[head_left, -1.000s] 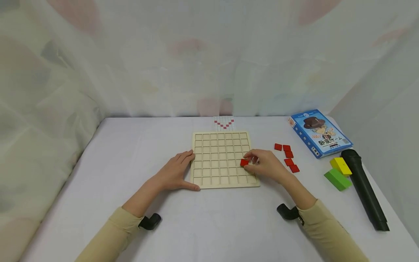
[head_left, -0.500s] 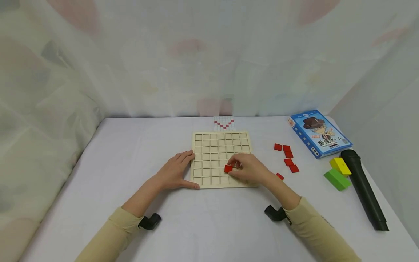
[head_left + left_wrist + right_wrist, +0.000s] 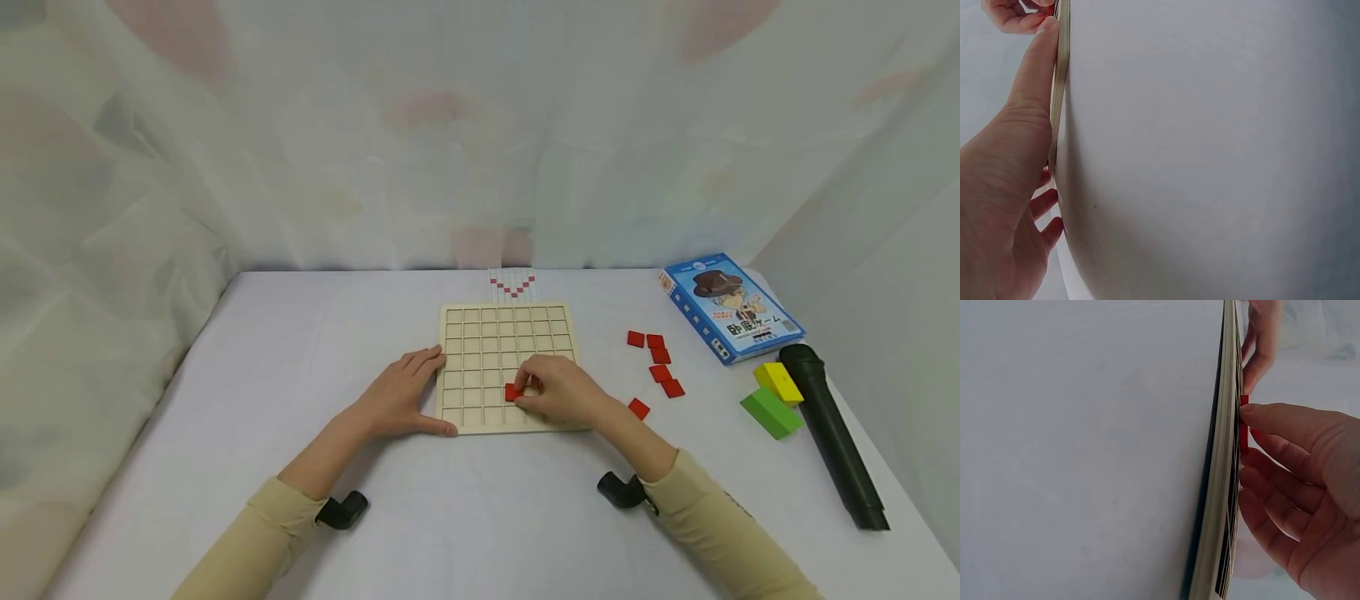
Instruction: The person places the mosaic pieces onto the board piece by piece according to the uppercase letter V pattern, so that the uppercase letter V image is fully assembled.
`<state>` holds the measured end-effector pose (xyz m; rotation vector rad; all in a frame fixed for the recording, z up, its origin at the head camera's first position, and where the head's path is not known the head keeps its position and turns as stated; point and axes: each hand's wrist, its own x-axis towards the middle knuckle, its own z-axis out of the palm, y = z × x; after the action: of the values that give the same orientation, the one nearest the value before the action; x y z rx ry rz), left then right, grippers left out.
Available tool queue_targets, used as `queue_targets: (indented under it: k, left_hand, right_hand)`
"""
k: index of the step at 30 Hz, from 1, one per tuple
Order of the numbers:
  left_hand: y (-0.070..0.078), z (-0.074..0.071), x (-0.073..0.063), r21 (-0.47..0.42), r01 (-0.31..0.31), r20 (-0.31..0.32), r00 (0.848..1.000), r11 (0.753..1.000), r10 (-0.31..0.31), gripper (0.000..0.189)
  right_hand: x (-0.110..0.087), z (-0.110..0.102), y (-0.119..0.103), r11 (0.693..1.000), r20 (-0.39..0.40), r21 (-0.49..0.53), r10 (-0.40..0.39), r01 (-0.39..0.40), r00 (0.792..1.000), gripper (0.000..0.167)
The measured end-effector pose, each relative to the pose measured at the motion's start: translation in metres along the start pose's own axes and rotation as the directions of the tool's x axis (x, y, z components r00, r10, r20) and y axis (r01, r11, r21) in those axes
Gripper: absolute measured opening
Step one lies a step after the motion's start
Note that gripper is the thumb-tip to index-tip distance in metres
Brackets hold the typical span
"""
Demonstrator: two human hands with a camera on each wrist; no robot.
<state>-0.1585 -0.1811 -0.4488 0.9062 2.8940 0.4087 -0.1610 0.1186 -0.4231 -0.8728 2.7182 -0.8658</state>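
A pale wooden grid board (image 3: 471,335) lies flat on the white table. My right hand (image 3: 561,390) pinches a small square red tile (image 3: 512,392) between thumb and fingers, low over the board's lower middle squares. In the right wrist view the tile (image 3: 1244,434) stands on edge-on view right at the board's surface. My left hand (image 3: 405,395) rests along the board's left side, its fingers extended at the edge and the thumb at the near left corner. In the left wrist view the thumb (image 3: 1034,72) lies along the board's edge.
Several red tiles (image 3: 660,373) lie right of the board, one nearer tile (image 3: 639,408) beside the right forearm. Behind the board is a pattern card (image 3: 513,286). At the right are a blue box (image 3: 735,308), yellow block (image 3: 778,382), green block (image 3: 771,413) and black microphone-like object (image 3: 832,437).
My right hand has moved left across the board with the red tile, slowing over the lower middle squares. The nearer loose tile has come into view behind the forearm. My left hand stays put.
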Motion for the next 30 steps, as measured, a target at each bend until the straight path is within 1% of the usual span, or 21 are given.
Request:
queue_targets:
  k: [16,20,24,30]
  left_hand:
    - [-0.002,0.003,0.0,0.006,-0.005,-0.005,1.0,1.0,0.005,0.121]
    - [-0.002,0.002,0.0,-0.003,-0.001,-0.005,1.0,1.0,0.001,0.12]
    - [-0.002,0.002,0.0,-0.046,0.009,-0.006,1.0,0.999,-0.009,0.11]
    - [-0.002,0.003,0.0,-0.105,0.024,-0.024,0.999,0.994,-0.027,0.091]
  right_hand:
    - [-0.003,0.0,-0.004,0.998,-0.017,-0.044,-0.042,0.041,0.999,0.012]
    - [-0.004,-0.001,-0.002,0.999,-0.031,-0.036,-0.041,0.04,0.999,0.008]
    - [-0.008,-0.005,0.003,1.0,-0.059,-0.002,0.004,-0.004,0.998,0.005]
    - [-0.018,-0.02,0.021,0.996,-0.113,0.016,0.089,-0.088,0.99,0.01]
